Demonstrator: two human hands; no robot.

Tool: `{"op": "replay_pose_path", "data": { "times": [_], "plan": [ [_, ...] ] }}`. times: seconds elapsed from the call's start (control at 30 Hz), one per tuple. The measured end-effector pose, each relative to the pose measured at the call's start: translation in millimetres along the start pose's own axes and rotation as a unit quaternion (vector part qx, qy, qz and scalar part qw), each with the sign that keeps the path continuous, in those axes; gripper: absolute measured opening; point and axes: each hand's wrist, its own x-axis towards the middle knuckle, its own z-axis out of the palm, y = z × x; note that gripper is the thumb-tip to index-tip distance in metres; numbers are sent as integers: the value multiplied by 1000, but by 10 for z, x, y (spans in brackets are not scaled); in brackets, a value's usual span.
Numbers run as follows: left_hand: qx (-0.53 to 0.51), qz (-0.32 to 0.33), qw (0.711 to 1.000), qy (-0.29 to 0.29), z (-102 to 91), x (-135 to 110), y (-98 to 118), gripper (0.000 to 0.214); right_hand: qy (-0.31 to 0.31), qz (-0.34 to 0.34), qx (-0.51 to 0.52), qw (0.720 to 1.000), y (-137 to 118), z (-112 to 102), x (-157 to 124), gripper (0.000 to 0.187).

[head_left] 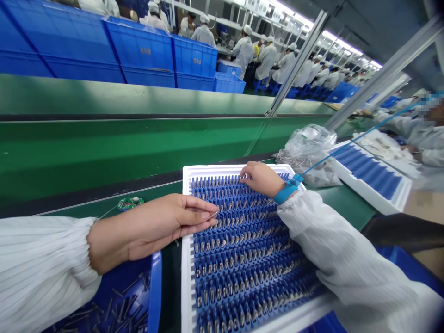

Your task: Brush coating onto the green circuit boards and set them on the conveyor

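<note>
My left hand (194,215) is over the left side of a white foam tray (186,277). Between its thumb and fingers it pinches a thin ridged metal pin (212,215). At the tray's far rows, my right hand (262,178) has its thumb and fingertips closed together; whatever is between them is too small to make out. Rows of small metal parts (239,238) stand in the tray's blue slotted insert (222,270), many of them leaning. A blue bin (157,286) under my left forearm contains loose dark metal pins (121,309).
A green circuit board (130,203) lies left of the tray. Behind runs a green conveyor belt (138,148). To the right are a clear plastic bag (310,148) and another blue-lined tray (373,173). A blue cord (360,134) stretches from my right wristband; a co-worker (426,134) sits beyond.
</note>
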Motion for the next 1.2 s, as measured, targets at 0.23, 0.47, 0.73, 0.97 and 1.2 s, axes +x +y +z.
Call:
{"op": "replay_pose_path", "data": {
  "times": [0.23,0.47,0.73,0.97,1.2],
  "plan": [
    [10,-3,1000,8,6,-8,18,16,2,-12,14,1000,45,4,9,22],
    [17,2,1000,9,2,5,14,15,7,-29,36,999,54,2,2,23],
    [22,7,1000,15,6,-7,21,17,11,-36,66,997,25,-17,-33,22],
    [14,7,1000,5,-22,14,-7,15,27,-23,117,993,39,-50,-50,25],
    [2,26,1000,2,-2,20,-1,17,75,-76,253,962,-392,-392,-304,14]
  ]
}}
